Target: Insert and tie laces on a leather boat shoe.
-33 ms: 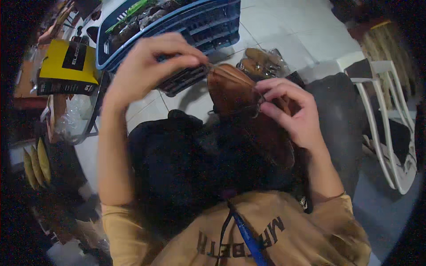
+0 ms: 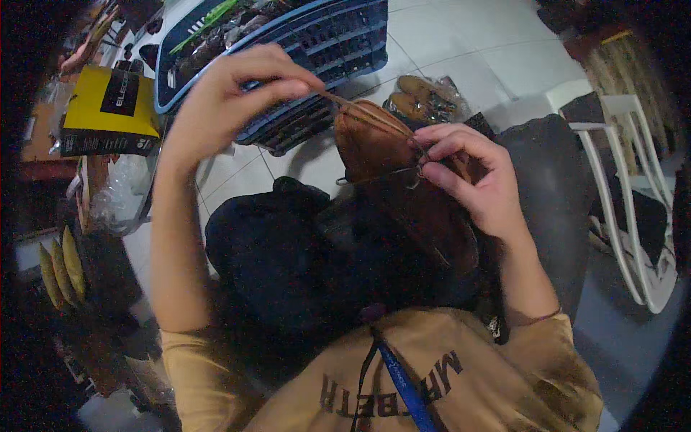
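A brown leather shoe [image 2: 432,219] rests over my dark-clothed lap, its lighter tan part [image 2: 367,147] pointing away from me. A thin brown shoelace [image 2: 353,108] runs taut above the tan part. My left hand [image 2: 248,97], raised to the left of the shoe, pinches one end of this lace between thumb and fingers. At the shoe's middle, my right hand [image 2: 471,165] is closed in a pinch on the lace where a small loop shows. Another stretch of lace lies across the shoe below the tan part. The exact grip of the right fingertips is partly hidden.
Beyond my left hand stands a blue plastic crate [image 2: 317,43] with wrapped items inside. Plastic-wrapped tan shoes [image 2: 417,97] lie on the white tiled floor [image 2: 461,36]. A yellow and black box [image 2: 111,108] is at left, a white plastic chair [image 2: 615,187] at right.
My left hand has moved a little up and to the left, drawing the lace out longer. The right hand stays almost in place at the shoe.
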Tool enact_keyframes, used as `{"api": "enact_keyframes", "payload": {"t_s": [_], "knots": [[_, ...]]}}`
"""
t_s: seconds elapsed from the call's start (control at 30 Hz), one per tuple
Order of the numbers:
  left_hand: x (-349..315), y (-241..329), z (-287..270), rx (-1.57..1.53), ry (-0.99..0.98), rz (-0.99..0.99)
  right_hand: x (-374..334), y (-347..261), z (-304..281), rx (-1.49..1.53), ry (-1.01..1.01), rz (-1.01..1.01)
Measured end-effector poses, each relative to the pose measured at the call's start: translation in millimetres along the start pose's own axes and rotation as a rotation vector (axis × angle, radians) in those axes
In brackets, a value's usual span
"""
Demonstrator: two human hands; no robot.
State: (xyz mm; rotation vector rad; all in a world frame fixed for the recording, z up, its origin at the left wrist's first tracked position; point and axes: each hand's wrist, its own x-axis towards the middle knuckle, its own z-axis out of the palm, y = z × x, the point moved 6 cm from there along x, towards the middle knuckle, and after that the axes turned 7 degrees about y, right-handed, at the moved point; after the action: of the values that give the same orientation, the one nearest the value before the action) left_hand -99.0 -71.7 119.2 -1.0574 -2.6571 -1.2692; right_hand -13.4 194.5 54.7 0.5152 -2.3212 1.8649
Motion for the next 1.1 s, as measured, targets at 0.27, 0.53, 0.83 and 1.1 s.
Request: {"api": "enact_keyframes", "payload": {"t_s": [0.27,0.53,0.83,1.1], "knots": [[55.8,49.5,5.0,0.401,0.180,0.378,-4.1,5.7,4.6,0.076,0.011,0.032],[41.0,26.6,70.3,0.297,0.200,0.210,-4.5,6.3,9.1,0.053,0.005,0.175],[-0.9,72.1,64.7,-0.442,-0.203,-0.336,0.8,17.5,21.5,0.315,0.030,0.186],[9.8,74.9,69.3,-0.355,-0.329,-0.227,8.6,6.2,12.2,0.089,0.043,0.173]]}}
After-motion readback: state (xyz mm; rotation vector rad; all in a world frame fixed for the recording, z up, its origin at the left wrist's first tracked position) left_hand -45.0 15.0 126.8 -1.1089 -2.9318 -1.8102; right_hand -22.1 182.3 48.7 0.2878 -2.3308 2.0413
